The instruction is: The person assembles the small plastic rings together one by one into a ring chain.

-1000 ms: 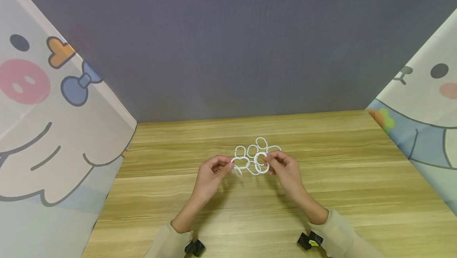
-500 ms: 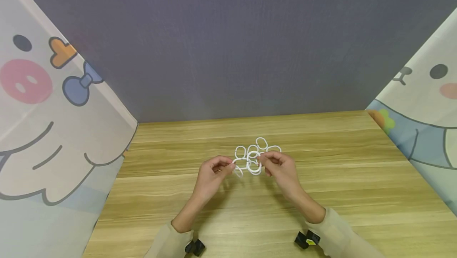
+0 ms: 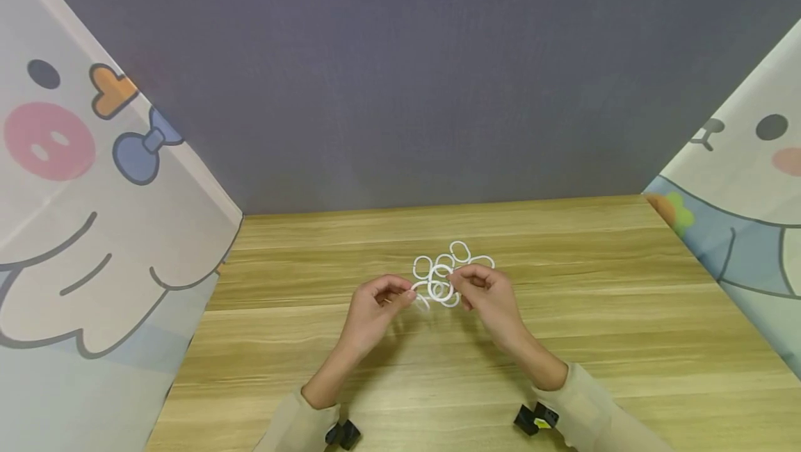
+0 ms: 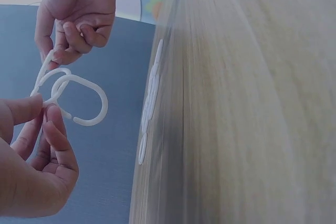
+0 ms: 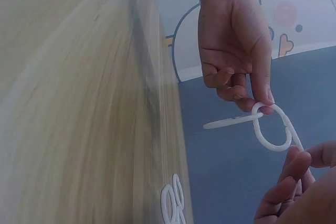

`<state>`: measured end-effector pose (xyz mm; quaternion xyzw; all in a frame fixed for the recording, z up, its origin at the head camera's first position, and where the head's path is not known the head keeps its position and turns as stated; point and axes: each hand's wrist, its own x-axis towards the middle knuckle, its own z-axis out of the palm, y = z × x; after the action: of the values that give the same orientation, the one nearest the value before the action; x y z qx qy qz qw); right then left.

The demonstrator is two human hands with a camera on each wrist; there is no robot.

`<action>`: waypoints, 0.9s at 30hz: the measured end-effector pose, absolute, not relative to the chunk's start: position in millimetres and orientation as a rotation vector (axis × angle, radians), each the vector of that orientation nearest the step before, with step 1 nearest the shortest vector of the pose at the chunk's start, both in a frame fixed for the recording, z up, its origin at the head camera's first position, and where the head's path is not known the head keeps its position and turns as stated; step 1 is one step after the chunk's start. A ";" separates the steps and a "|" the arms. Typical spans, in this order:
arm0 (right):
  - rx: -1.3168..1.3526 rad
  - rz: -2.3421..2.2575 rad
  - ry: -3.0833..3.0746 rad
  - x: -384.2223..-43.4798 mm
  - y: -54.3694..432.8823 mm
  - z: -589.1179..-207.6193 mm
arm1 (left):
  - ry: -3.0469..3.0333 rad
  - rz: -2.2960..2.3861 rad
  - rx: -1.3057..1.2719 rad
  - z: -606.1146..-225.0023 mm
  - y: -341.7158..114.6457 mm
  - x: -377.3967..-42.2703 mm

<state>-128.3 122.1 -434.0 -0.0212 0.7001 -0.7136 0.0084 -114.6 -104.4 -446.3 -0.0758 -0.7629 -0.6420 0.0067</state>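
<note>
Linked ring [image 5: 256, 128] pinched by left hand [image 3: 370, 311], white ring [image 3: 430, 284] by right hand [image 3: 493, 299]; judged light, stiff, slick; best held mid-side.

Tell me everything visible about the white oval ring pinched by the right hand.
The white oval ring looks slim, smooth and plastic. The right hand pinches it above the wooden tabletop; both wrist views show it nearly edge-on. Another white ring, in the left hand, is close; contact between them is unclear.
</note>
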 end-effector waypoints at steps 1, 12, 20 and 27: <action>-0.072 -2.224 2.193 -128.3 122.3 -434.3 | -2.387 -2.008 -0.236 -446.2 -104.2 -114.7; -0.152 -2.147 2.297 -127.9 124.5 -437.4 | -2.410 -1.989 -0.222 -445.8 -103.8 -113.0; -0.362 -2.130 2.430 -127.7 125.7 -442.8 | -2.436 -1.943 -0.219 -445.7 -103.0 -113.0; -0.455 -2.124 2.472 -127.1 127.0 -443.9 | -2.467 -1.831 -0.254 -447.9 -104.0 -113.5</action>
<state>-127.1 127.0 -443.9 -0.1380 0.7490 -0.6437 -0.0747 -113.5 -104.0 -447.9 -0.0824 -0.7999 -0.5936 0.0297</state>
